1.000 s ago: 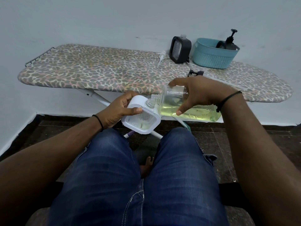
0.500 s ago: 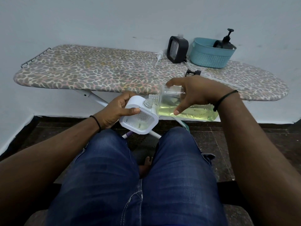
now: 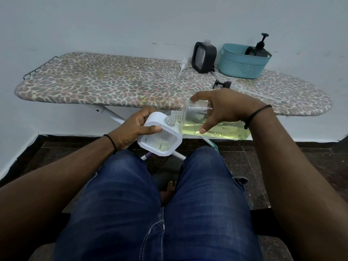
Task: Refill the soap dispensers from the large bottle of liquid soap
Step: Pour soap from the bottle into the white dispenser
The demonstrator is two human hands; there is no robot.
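The long leopard-print ironing board (image 3: 113, 83) stands before my knees. My right hand (image 3: 226, 108) grips the large clear bottle of yellow liquid soap (image 3: 216, 127), tipped sideways, its threaded mouth touching the neck of the white square soap dispenser (image 3: 160, 142). My left hand (image 3: 135, 129) holds that dispenser, thumb pressed on its front.
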